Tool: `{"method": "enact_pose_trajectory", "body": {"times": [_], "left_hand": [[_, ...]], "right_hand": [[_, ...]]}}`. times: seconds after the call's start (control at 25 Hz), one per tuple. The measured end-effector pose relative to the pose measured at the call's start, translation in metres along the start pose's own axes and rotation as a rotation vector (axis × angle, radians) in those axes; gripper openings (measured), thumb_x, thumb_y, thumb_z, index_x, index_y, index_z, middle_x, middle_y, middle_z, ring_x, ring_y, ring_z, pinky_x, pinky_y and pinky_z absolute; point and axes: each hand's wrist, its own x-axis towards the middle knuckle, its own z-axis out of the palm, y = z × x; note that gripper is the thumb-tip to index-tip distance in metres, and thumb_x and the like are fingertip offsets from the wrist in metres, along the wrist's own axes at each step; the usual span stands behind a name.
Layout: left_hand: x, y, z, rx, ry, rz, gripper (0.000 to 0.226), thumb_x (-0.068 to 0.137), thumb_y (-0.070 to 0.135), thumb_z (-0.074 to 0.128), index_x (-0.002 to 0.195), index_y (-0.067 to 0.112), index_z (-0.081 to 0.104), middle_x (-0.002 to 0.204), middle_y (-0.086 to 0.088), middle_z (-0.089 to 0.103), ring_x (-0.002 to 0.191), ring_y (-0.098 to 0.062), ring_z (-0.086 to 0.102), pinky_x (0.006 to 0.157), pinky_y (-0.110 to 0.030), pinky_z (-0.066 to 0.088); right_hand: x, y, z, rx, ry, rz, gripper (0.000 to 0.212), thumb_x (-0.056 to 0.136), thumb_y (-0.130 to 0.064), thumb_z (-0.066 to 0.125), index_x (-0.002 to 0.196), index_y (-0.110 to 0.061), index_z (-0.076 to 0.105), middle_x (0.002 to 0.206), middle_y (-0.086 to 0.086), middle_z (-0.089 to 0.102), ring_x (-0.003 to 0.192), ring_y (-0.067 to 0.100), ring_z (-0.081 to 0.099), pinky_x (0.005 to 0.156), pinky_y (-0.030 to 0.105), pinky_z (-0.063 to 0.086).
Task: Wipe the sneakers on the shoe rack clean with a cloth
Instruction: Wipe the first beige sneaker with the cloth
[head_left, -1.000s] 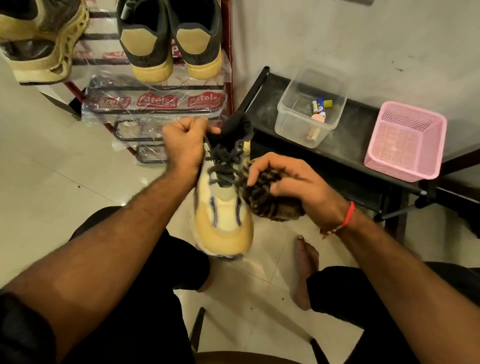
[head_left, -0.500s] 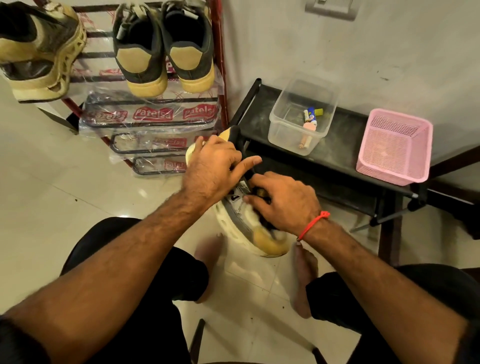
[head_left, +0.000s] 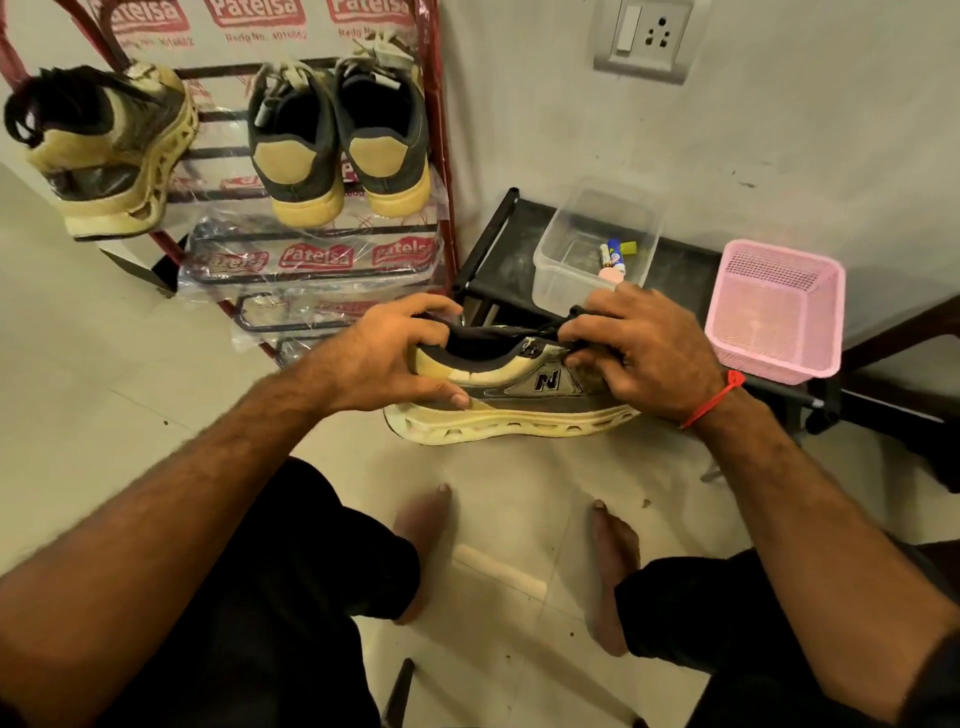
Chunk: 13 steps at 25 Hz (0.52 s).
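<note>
Since the earlier frames the sneaker (head_left: 514, 395) has been turned from toe-down to lying side-on, sole toward the person, heel to the left, "N" logo facing the camera. It is held above the floor (head_left: 104, 415), in front of the knees. Left hand (head_left: 389, 358) grips the heel, thumb along the lower side, fingers curled over the collar. Right hand (head_left: 644, 353) is curled over the lace area, pinching a dark lace or tongue; the cloth is not clearly visible under it, so its position cannot be told. A red thread (head_left: 714, 397) circles the right wrist.

On the shoe rack (head_left: 441, 156), a matching sneaker (head_left: 109, 150) sits at left, and a dark pair (head_left: 337, 145) stands heels outward. Just beside the rack, a low black shelf (head_left: 498, 249) carries a clear tub (head_left: 566, 260) and a pink basket (head_left: 774, 312).
</note>
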Motion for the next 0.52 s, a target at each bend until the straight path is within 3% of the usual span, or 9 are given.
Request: {"method": "enact_pose_trajectory", "body": {"times": [0.08,0.16,0.24,0.36,0.52], "left_hand": [[-0.013,0.008,0.0,-0.137,0.184,0.091,0.045,0.073,0.058,0.073,0.08,0.014,0.07,0.136,-0.002,0.06,0.121,-0.015,0.06,0.095,-0.044,0.058],[-0.03,0.018,-0.001,-0.146,0.311,0.105,0.03,0.077,0.042,0.079,0.073,0.016,0.065,0.129,0.0,0.063,0.112,-0.014,0.065,0.088,-0.038,0.061],[-0.051,0.024,-0.005,-0.121,0.421,0.073,0.024,0.08,0.029,0.083,0.074,0.014,0.065,0.124,0.002,0.061,0.107,-0.016,0.065,0.084,-0.037,0.061],[-0.087,0.025,-0.015,-0.031,0.626,-0.032,0.018,0.078,0.023,0.083,0.08,0.011,0.07,0.114,0.0,0.061,0.101,-0.017,0.064,0.083,-0.035,0.062],[-0.127,0.018,-0.037,-0.033,0.96,-0.172,0.02,0.077,0.014,0.085,0.087,0.001,0.074,0.104,-0.006,0.063,0.093,-0.015,0.064,0.082,-0.017,0.056]], "right_hand": [[0.005,-0.004,0.0,0.008,0.027,0.039,0.027,0.093,-0.035,0.055,0.109,-0.019,0.071,0.098,0.004,0.064,0.086,0.03,0.058,0.071,0.039,0.047],[0.013,-0.016,0.002,0.037,0.082,0.101,0.029,0.096,-0.039,0.056,0.115,-0.021,0.068,0.1,0.003,0.063,0.091,0.028,0.059,0.076,0.042,0.051],[0.025,-0.035,0.003,0.12,0.233,0.234,0.029,0.097,-0.036,0.061,0.122,-0.021,0.065,0.103,0.003,0.062,0.093,0.022,0.059,0.08,0.036,0.051],[0.048,-0.062,0.003,0.537,0.479,0.471,0.031,0.096,-0.026,0.067,0.125,-0.02,0.06,0.105,-0.001,0.062,0.093,0.014,0.059,0.084,0.026,0.049],[0.071,-0.088,0.013,1.149,0.628,0.772,0.018,0.094,-0.022,0.07,0.111,-0.024,0.065,0.093,-0.007,0.067,0.085,0.008,0.064,0.083,0.035,0.055]]}}
